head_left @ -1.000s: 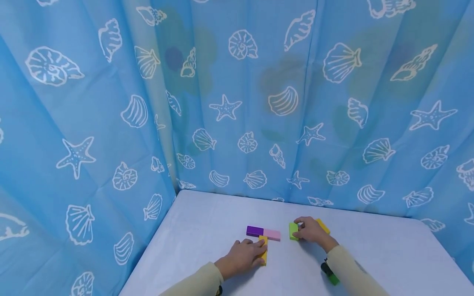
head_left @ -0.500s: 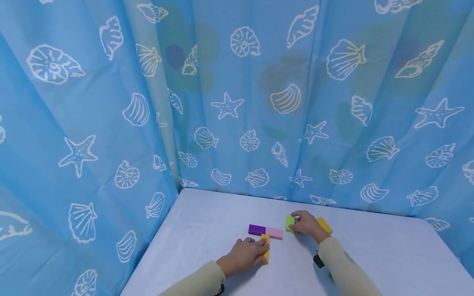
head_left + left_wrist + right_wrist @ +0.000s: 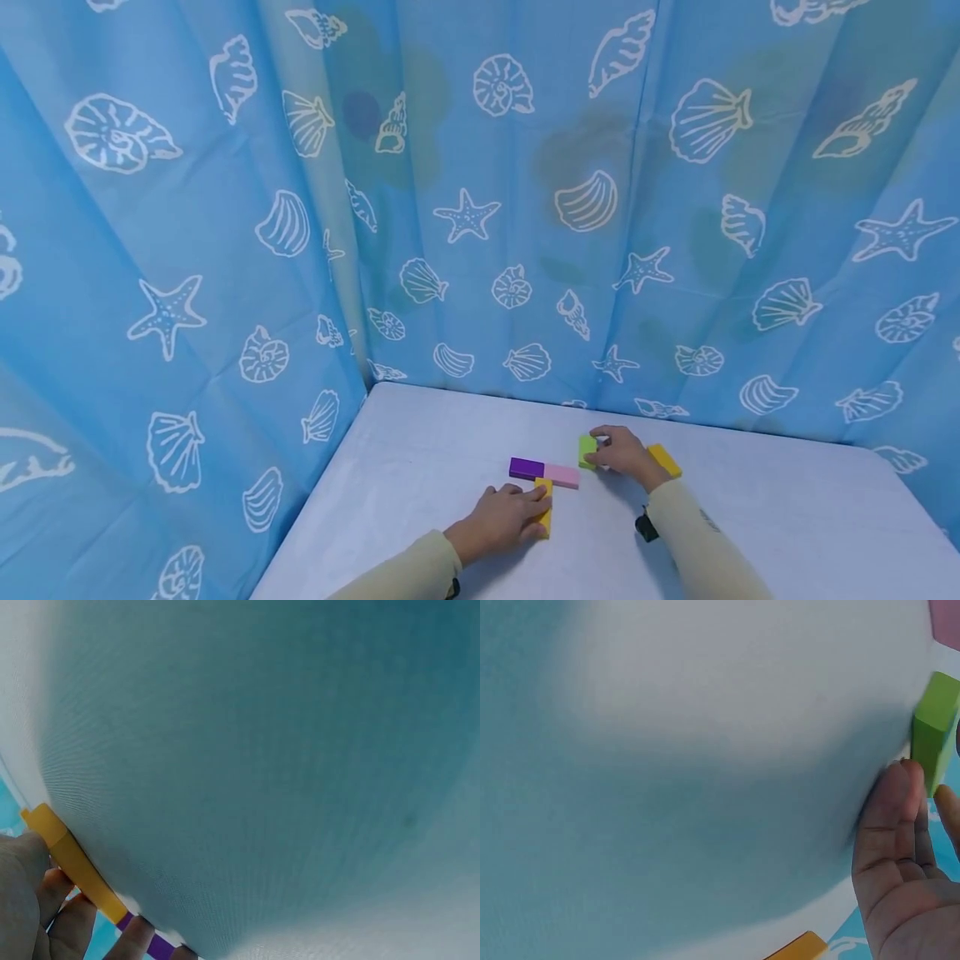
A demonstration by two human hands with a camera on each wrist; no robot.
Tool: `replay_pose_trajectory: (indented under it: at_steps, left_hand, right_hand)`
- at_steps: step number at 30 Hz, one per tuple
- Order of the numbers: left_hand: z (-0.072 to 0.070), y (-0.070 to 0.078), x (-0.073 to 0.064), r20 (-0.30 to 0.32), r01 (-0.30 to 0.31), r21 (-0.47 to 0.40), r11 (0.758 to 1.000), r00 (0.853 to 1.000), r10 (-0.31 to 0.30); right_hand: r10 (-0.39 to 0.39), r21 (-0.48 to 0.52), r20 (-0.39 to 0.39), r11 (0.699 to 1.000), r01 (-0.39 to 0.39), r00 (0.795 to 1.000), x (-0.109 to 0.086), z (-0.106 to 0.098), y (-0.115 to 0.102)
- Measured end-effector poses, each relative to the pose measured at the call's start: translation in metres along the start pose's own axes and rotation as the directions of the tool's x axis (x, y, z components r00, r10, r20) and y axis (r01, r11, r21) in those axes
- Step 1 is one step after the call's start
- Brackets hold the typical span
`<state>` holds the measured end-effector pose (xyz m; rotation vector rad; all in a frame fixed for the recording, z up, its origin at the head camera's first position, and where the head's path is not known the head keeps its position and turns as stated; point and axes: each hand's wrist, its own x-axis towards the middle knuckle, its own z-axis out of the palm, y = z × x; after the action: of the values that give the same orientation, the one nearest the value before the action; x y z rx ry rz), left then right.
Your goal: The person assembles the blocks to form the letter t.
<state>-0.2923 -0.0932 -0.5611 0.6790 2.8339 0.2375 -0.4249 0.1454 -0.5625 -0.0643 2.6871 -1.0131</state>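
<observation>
In the head view, my left hand grips a long yellow block, thumb toward its near end and fingers over its top and side. That block's far end meets the row made by a purple block and a pink block, lying end to end. Farther right, my right hand pinches a light green block between thumb and fingers, a short gap beyond the pink one. The left wrist view shows the yellow block along my fingers; in the right wrist view the green block stands at my fingertips.
Another yellow block lies just right of my right hand. All of this is on a white table. A blue curtain with white shell prints hangs along its back and left sides.
My right hand has shifted the light green block left and farther back. A darker green block near the right wrist is now hidden by the sleeve. The left hand stays on the yellow block.
</observation>
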Motion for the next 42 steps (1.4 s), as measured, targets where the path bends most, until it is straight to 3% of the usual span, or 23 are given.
replay_pose_trajectory:
  at_steps: [7, 17, 42]
  left_hand:
    - [0.001, 0.001, 0.000, -0.009, -0.001, 0.002, 1.000, 1.000, 0.001]
    - [-0.001, 0.002, -0.002, -0.010, -0.003, 0.000, 1.000, 1.000, 0.003]
    - [-0.002, 0.002, -0.002, 0.000, 0.012, -0.008, 1.000, 1.000, -0.012]
  right_hand:
    - [-0.102, 0.026, -0.075, 0.994, 0.104, 0.992, -0.005, -0.010, 0.000]
    - [-0.054, 0.070, 0.002, 0.996, 0.054, 0.999, -0.002, -0.003, 0.008]
    - [0.010, 0.038, -0.066, 0.999, -0.007, 0.998, 0.002, 0.013, -0.006]
